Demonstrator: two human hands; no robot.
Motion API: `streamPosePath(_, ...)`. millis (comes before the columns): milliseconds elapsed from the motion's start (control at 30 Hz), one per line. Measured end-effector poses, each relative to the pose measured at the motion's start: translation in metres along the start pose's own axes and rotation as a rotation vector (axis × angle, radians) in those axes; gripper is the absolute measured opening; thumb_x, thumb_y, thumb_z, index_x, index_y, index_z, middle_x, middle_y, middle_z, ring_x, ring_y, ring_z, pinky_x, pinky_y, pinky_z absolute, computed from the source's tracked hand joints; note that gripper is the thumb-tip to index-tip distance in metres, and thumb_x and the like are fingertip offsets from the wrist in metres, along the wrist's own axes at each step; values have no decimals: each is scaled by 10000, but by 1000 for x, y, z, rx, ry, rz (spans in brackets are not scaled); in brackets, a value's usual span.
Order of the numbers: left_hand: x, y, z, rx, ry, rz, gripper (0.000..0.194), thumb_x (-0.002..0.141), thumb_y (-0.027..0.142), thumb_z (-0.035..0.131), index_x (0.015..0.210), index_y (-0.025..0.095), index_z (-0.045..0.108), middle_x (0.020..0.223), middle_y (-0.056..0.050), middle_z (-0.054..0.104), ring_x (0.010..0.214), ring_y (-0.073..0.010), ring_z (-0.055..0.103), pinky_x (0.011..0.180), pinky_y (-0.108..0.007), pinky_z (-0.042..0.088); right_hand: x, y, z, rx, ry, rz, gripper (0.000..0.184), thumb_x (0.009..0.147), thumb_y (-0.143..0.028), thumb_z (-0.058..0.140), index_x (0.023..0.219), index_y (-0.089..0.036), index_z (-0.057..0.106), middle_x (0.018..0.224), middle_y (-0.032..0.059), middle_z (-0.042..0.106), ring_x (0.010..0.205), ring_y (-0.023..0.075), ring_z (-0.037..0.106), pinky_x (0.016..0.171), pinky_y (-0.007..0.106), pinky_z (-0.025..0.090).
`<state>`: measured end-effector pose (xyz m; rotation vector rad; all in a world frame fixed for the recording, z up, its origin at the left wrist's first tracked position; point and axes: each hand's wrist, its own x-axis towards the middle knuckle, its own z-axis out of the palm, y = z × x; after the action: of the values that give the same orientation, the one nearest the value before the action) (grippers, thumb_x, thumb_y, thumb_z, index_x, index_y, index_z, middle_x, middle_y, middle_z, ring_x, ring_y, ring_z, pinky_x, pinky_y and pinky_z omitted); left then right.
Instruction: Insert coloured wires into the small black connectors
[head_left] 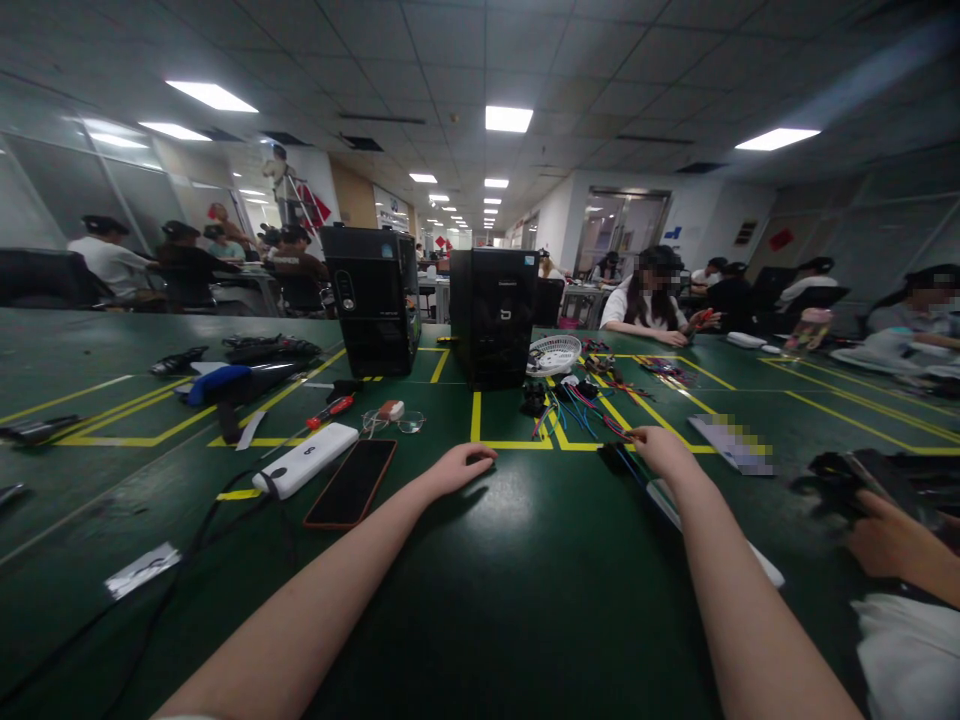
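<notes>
My left hand (461, 468) rests over the green table in front of the two black computer towers. Its fingers are loosely curved, thumb apart, with nothing in them. To the right, the fingertips of my right hand (664, 452) are closed at the end of a bundle of coloured wires (581, 400), pink, blue and black. Just below that hand lies a dark cable with a connector (616, 458). A long white item (766, 565) is partly hidden under my right forearm. The nearer tower (491, 320) stands upright between and beyond my hands.
Left of my left arm lie a phone (352, 485), a white power bank (307, 460), glasses (409, 422) and a red screwdriver (330, 411). A second tower (375, 310) and a white basket (555, 354) stand further back. A co-worker's hand (900, 540) is close at right.
</notes>
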<state>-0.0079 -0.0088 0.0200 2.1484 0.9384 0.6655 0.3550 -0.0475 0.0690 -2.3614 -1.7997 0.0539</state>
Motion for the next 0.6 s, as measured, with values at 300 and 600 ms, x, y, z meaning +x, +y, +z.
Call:
streamPosePath(300,1,-4,1,-2,1,9,301,824,341,472,1027,178,622,1081,-49,616,1024,-192,542,927,-308,388,-9,-8,-13,-31,-94,23,312,760,-164,453,1005,-138,645,752,71,665,679,147,597,561,219,365)
streamPosePath(600,-2,6,-2,-4,-6,-23,298,823,327,473,1036,181,622,1092,-53,608,1035,-198,538,924,-314,390,-7,-12,-11,19,-211,70,365,701,-119,471,1032,-142,624,676,43,655,647,133,594,543,204,354)
